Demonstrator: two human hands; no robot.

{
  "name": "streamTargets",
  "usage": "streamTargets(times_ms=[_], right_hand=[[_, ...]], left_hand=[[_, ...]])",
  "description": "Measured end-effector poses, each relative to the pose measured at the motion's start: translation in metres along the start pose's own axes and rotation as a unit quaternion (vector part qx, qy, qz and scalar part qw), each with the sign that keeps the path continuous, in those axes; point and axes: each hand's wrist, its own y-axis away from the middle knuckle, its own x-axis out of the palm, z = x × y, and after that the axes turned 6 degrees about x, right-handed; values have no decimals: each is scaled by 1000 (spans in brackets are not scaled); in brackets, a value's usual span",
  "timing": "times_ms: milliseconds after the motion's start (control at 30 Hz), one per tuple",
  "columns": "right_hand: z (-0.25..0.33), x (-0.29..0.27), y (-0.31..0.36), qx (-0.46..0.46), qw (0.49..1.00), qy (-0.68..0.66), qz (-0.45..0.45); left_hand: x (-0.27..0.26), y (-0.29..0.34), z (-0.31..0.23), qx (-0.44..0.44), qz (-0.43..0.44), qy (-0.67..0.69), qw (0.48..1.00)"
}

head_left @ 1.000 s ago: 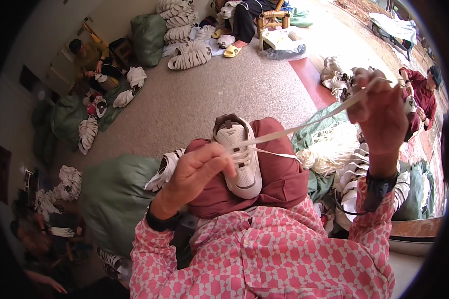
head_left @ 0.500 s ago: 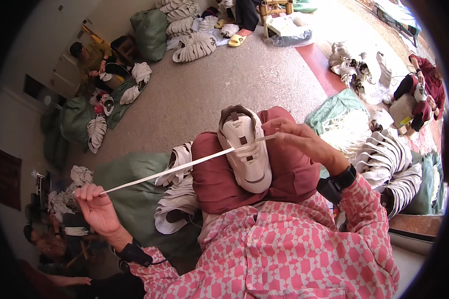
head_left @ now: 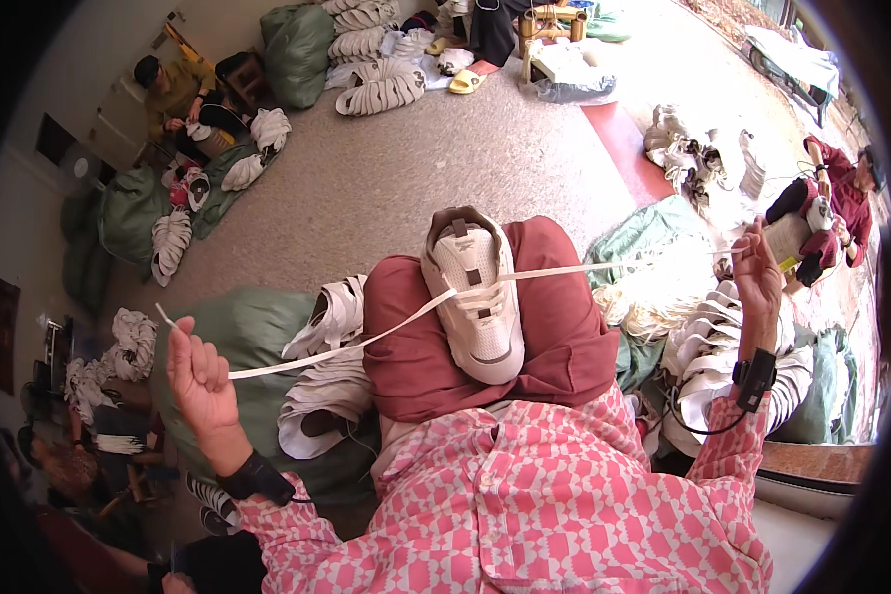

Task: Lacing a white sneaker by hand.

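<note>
A beige shoe upper (head_left: 477, 297) with a brown collar rests between my knees, its toe toward me. A flat white shoelace (head_left: 386, 334) runs through its lower eyelets, with one end drawn out to each side. My left hand (head_left: 201, 381) is closed round one end of the lace, whose tip sticks up above the fingers. Far out to the right, my right hand (head_left: 757, 272) pinches the other end, raised above the pile of shoe uppers there. The lace's left part sags a little; its right part is nearly straight.
More shoe uppers (head_left: 329, 376) lie on a green sack (head_left: 238, 337) at my left. To my right are a bundle of white laces (head_left: 653, 302) and stacked uppers (head_left: 708, 346). Co-workers sit at far left (head_left: 180, 94) and far right (head_left: 846, 203).
My right hand has moved from beside the shoe far out to the right, drawing the lace with it. The left part of the lace has slackened; my left hand stays closed on its end.
</note>
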Motion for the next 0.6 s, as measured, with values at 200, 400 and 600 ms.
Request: streamTargets(times_ms=[200, 400, 600], right_hand=[[-70, 6, -8, -82, 932, 347, -65], [-201, 114, 22, -40, 785, 610, 103], [-271, 133, 32, -241, 593, 713, 286]], left_hand=[[63, 14, 63, -135, 83, -165, 973], [115, 30, 135, -266, 200, -168, 928], [137, 42, 179, -244, 223, -232, 915]])
